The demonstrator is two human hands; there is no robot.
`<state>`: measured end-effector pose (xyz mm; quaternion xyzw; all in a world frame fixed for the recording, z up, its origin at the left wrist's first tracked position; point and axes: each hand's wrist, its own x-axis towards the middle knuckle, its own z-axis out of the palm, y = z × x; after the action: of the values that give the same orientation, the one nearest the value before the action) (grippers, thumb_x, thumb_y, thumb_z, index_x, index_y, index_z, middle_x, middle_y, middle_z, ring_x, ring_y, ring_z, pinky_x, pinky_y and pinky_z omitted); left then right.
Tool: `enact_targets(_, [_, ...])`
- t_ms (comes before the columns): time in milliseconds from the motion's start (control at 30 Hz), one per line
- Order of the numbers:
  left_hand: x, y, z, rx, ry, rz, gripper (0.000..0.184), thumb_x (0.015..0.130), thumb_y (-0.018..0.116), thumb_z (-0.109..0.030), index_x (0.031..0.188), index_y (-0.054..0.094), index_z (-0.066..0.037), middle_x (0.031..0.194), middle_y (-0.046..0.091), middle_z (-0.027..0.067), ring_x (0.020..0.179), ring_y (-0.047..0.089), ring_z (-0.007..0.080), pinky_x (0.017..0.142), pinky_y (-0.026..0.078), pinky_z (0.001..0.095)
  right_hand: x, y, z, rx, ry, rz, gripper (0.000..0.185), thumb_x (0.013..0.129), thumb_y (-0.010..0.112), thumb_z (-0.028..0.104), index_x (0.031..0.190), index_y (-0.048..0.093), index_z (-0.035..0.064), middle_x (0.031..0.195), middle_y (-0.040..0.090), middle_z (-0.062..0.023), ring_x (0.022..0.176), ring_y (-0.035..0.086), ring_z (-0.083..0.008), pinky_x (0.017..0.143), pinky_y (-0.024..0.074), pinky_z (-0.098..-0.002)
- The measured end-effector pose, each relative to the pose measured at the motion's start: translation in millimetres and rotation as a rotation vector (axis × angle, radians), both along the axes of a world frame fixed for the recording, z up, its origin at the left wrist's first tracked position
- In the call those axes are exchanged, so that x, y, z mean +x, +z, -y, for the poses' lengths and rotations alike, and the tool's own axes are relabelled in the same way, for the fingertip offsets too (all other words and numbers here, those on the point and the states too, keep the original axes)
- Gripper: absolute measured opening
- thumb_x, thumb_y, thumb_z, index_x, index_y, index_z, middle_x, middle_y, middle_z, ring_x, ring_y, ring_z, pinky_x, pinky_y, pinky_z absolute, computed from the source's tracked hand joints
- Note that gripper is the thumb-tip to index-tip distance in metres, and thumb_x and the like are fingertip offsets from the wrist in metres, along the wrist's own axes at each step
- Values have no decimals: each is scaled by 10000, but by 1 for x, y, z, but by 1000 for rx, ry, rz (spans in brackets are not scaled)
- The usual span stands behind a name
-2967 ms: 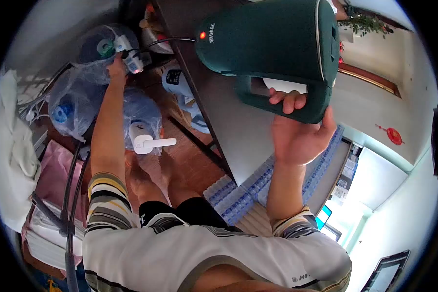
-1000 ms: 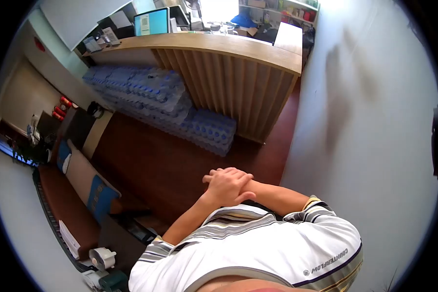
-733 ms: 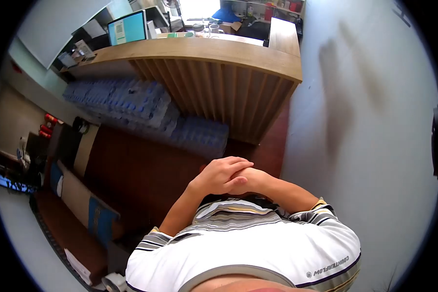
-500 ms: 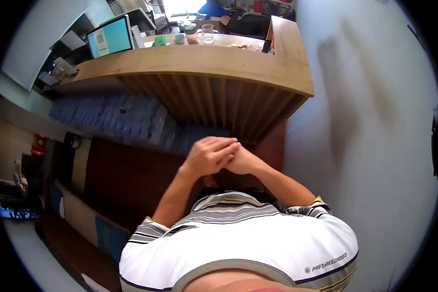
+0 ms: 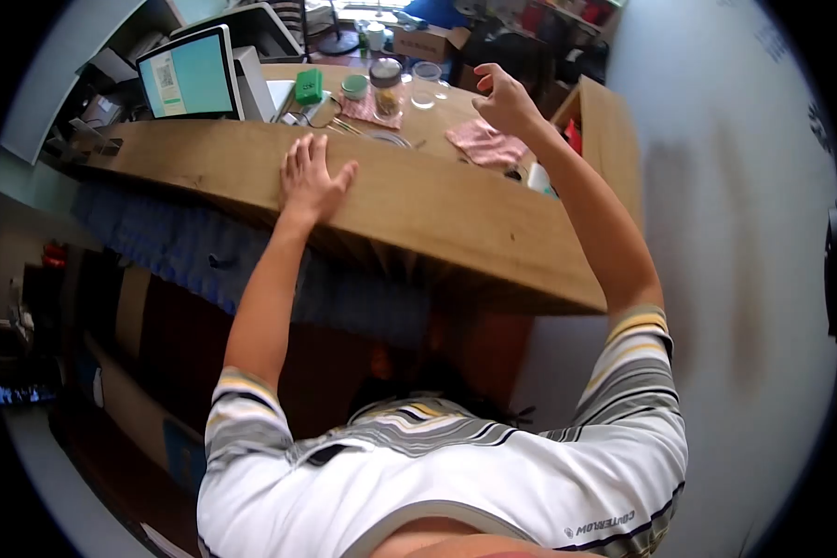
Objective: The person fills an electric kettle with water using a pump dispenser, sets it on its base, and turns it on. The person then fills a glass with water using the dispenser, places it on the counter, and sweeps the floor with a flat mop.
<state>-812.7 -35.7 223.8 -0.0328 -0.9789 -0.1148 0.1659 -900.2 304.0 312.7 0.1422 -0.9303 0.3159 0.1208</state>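
My left hand (image 5: 314,186) lies on the wooden counter ledge (image 5: 409,191) with its fingers spread and nothing in it. Over the lower desk behind the ledge reaches my right hand (image 5: 509,104), its fingers bent but apart, with no object visible in them. Just below it lies a crumpled pink cloth (image 5: 484,144). To its left stand a clear glass mug (image 5: 425,86) and a lidded glass jar (image 5: 387,93) on a pink mat. A small green cup (image 5: 354,87) and a green box (image 5: 309,86) are farther left.
A monitor (image 5: 188,76) stands at the desk's left end. Wrapped bottle packs (image 5: 158,237) sit below the ledge at left. A wall (image 5: 725,232) runs along the right. Behind the desk is a cardboard box (image 5: 423,44).
My hands were together in front of my body and have parted. The left has come down on the ledge; the right has stretched forward over the desk. The counter appears closer.
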Motion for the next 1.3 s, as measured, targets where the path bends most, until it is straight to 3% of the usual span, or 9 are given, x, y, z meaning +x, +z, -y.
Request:
enact_targets(67, [5,20,-3,59,12,148,767,869,567,-554,1462,360,-113,1533,300,120,1440,215,314,1183,152,452,-86,-33,2,97,34,51,632,763,668,194,1334,466,15,1237,571,-216,1153,575,-348,964,473,-373])
enact_targets(367, [5,35,-10,20,37,119,640,852,631,-412,1396,452,-128,1473,378,86,1365,347,307,1115,280,446,-245,-118,66,645,83,299,1117,679,847,409,1542,187,149,1573,217,-189,1339,420,-399,1078,418,-434])
enact_targets(500, [5,33,-9,41,17,105,629,845,636,-408,1383,469,-127,1465,386,87,1361,351,302,1123,276,445,-258,-143,66,638,187,267,891,671,861,369,1414,430,130,1383,476,-168,1217,528,-398,1021,460,-445])
enact_targets(600, [6,31,-7,51,33,105,626,844,635,-412,1380,473,-132,1460,390,90,1359,356,302,1128,275,443,-266,-153,55,561,104,239,816,667,857,316,1343,475,65,1359,504,-196,1230,527,-388,1005,482,-442])
enact_targets(800, [4,22,-1,92,67,72,667,837,631,-481,1380,472,-129,1457,401,115,1381,332,299,1149,255,448,-232,-55,13,449,-64,-8,709,664,852,299,1244,554,21,1218,601,-235,1115,615,-363,947,517,-421])
enact_targets(933, [5,13,4,135,11,-49,656,828,649,-456,1357,484,-105,1432,430,119,1364,356,301,1137,275,443,-124,68,17,400,32,-535,708,673,857,363,1286,590,130,1189,616,-193,1035,643,-303,878,534,-414])
enact_targets(1033, [18,11,-1,219,-25,-185,648,807,674,-404,1344,484,-95,1406,455,129,1325,400,312,1097,329,433,0,135,51,260,140,-578,751,688,861,410,1330,571,148,1147,633,-94,886,606,-207,760,527,-346])
enact_targets(1200, [208,6,-5,523,-233,-597,777,717,752,-290,1368,407,-45,1310,476,188,1240,449,365,1039,384,457,213,137,142,35,523,-349,753,632,900,241,1305,582,129,1113,600,-54,876,560,-168,669,492,-306])
enact_targets(1300, [391,-16,-1,657,-40,-505,870,675,799,-273,1390,372,-22,1342,429,203,1233,436,391,1051,361,485,338,94,207,67,789,-76,721,634,877,176,1289,584,116,1129,568,-77,893,561,-199,671,487,-325])
